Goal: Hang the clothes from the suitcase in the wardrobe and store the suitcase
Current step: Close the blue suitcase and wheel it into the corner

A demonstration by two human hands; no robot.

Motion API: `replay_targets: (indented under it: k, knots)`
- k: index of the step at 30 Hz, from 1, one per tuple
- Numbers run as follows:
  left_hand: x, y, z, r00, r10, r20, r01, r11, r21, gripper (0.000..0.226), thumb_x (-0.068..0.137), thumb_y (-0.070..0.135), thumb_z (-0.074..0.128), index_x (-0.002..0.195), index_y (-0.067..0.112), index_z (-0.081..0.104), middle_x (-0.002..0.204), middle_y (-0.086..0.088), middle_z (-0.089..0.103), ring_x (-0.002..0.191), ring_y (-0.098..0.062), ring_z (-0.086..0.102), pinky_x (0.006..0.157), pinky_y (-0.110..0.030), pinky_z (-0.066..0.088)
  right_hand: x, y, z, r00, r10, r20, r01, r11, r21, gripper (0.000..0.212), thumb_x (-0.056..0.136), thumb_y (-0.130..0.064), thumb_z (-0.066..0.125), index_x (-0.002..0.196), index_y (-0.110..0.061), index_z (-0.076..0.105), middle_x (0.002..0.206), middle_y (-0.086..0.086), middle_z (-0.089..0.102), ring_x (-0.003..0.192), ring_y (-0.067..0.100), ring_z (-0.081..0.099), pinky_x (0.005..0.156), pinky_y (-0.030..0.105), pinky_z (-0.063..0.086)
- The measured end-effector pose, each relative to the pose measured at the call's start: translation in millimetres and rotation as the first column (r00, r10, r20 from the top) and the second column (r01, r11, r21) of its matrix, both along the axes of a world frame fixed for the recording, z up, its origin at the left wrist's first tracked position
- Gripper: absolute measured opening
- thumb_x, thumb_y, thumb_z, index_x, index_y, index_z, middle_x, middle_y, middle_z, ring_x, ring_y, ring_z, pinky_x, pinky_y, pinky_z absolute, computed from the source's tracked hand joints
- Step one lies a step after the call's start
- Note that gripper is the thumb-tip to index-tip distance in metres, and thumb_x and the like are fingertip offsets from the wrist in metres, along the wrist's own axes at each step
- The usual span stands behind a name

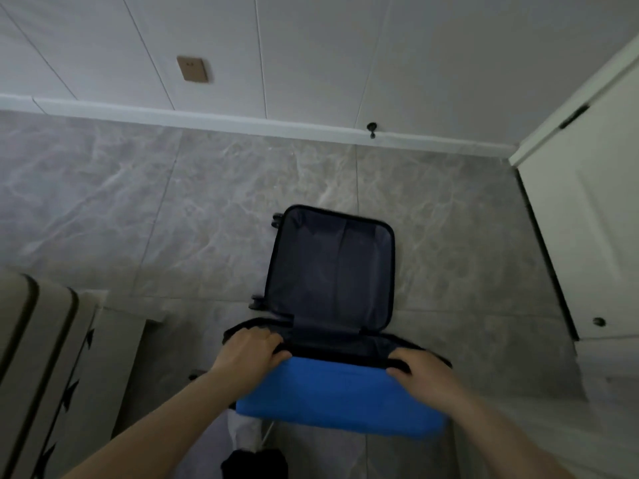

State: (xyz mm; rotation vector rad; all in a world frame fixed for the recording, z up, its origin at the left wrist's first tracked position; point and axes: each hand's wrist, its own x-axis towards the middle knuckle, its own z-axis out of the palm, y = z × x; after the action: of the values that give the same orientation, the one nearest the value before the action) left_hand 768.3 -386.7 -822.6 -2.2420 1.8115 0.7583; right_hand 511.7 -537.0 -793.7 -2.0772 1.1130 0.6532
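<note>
Grey marble floor. Left hand and right hand: fingers curled, gripping near blue half's rim of open suitcase.

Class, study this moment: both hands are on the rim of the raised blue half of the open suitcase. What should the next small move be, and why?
Probably swing the blue half over onto the dark lined half lying flat on the floor, shutting the suitcase. The left hand and right hand each have a grip on its dark rim, and the lined half looks empty of clothes.
</note>
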Motion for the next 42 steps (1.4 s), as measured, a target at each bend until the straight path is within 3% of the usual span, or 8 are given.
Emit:
replay_targets:
  k: [3,6,15,18,25,33,38,42]
  knots:
    - [28.3,-45.7,2.4,0.995,-0.007,-0.103,0.012,0.999,0.046,0.041,0.098,0.045,0.031,0.117,0.018,0.054,0.118,-0.003,0.059,0.107,-0.020,0.053,0.083,-0.028,0.037,23.9,-44.2,3.7,0.995,-0.076,-0.060,0.080,0.994,0.069,0.010,0.084,-0.041,0.054,0.090,-0.048,0.057,0.089,-0.013,0.064,0.083,0.007,0.059,0.079,0.025,0.048]
    - [53.3,-91.1,0.2,0.985,-0.039,-0.168,0.051,0.997,0.066,0.041,0.098,0.044,0.030,0.116,0.015,0.054,0.117,-0.006,0.058,0.107,-0.022,0.052,0.084,-0.030,0.037,50.1,-89.4,4.8,0.984,-0.139,-0.115,0.152,0.982,0.109,0.020,0.088,-0.027,0.057,0.068,-0.030,0.055,0.073,-0.011,0.055,0.068,0.001,0.052,0.061,0.013,0.040]
    - [128.0,-223.7,-30.9,0.933,0.081,-0.350,-0.074,0.997,0.032,0.036,0.091,0.051,0.045,0.102,0.022,0.063,0.099,0.001,0.066,0.087,-0.015,0.060,0.077,-0.032,0.051,106.7,-210.9,-22.2,0.972,-0.225,-0.069,0.230,0.969,0.086,0.018,0.087,-0.026,0.060,0.072,-0.036,0.058,0.082,-0.011,0.062,0.080,0.006,0.059,0.068,0.020,0.044]
    - [151.9,-251.6,-46.5,0.943,0.068,-0.324,-0.080,0.997,-0.024,0.037,0.091,0.052,0.043,0.104,0.026,0.065,0.104,0.006,0.065,0.090,-0.011,0.059,0.081,-0.032,0.050,121.8,-242.7,-44.2,0.966,-0.255,-0.050,0.257,0.965,0.040,0.009,0.089,-0.026,0.059,0.081,-0.030,0.063,0.088,-0.007,0.063,0.088,0.014,0.060,0.083,0.030,0.048]
    - [166.8,-279.6,-77.5,0.982,-0.026,-0.190,-0.048,0.926,-0.374,0.081,0.074,0.083,0.016,0.113,0.028,0.063,0.120,0.011,0.059,0.110,-0.010,0.054,0.100,-0.029,0.040,151.7,-310.5,-109.2,0.939,-0.330,0.093,0.332,0.943,0.001,0.009,0.087,-0.033,0.059,0.089,-0.025,0.062,0.095,-0.004,0.060,0.083,0.009,0.054,0.062,0.019,0.036]
    - [153.3,-285.1,-161.4,0.976,-0.099,0.196,0.205,0.736,-0.646,0.065,0.085,0.066,0.040,0.130,0.021,0.051,0.134,0.004,0.052,0.124,-0.013,0.042,0.109,-0.030,0.024,172.4,-365.6,-169.6,0.973,-0.232,0.000,0.232,0.973,-0.005,0.040,0.092,-0.049,0.045,0.097,-0.016,0.068,0.102,0.001,0.065,0.092,0.016,0.062,0.085,0.028,0.047]
    - [151.7,-286.0,-198.9,0.983,-0.139,0.120,0.177,0.541,-0.822,0.031,0.090,0.040,0.050,0.108,0.023,0.068,0.123,0.003,0.060,0.113,-0.013,0.052,0.099,-0.025,0.036,165.7,-379.3,-201.2,0.967,-0.251,0.037,0.252,0.967,-0.031,0.037,0.090,-0.054,0.044,0.077,-0.024,0.062,0.094,-0.004,0.064,0.086,0.014,0.061,0.078,0.027,0.042]
    - [147.0,-280.6,-212.3,0.986,-0.119,0.114,0.160,0.530,-0.833,0.026,0.090,0.038,0.048,0.099,0.025,0.069,0.111,0.008,0.064,0.100,-0.012,0.060,0.089,-0.024,0.040,155.1,-371.1,-223.3,0.946,-0.209,0.246,0.271,0.929,-0.252,0.047,0.092,-0.050,0.044,0.100,-0.008,0.064,0.106,0.003,0.062,0.102,0.026,0.058,0.082,0.031,0.041]
